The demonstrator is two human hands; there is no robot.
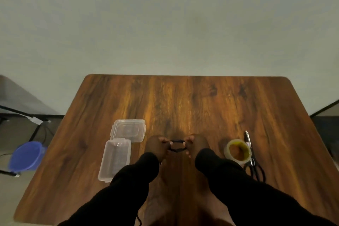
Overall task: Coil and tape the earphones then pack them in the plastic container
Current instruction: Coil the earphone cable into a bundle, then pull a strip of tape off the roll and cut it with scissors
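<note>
Right now the person's left hand [158,146] and right hand [195,145] are both pinched onto the earphones [177,146], a dark loop of thin cable stretched between them just above the wooden table [183,101], roughly at its middle and close to the person. Each hand grips one end of the loop with fingertips closed around the cord. The cable looks light, limp and springy, the sort of thing that will uncoil the instant one side is let go, so I would judge the safest hold is where the strands bunch together at either end, keeping them pinched flat while tape goes round the middle. The earbuds themselves I cannot make out; they are too small or hidden in the fingers. To the left sits the plastic container [115,159], a clear rectangular tub, open, and as far as I can see with nothing in it. Its clear lid [128,130] lies just behind it, touching or nearly touching its far edge. On the right, well apart from the tub, stands a roll of tape [237,150], and beside it lie scissors [254,163] with dark handles toward the person. The coil appears formed but not yet taped.
</note>
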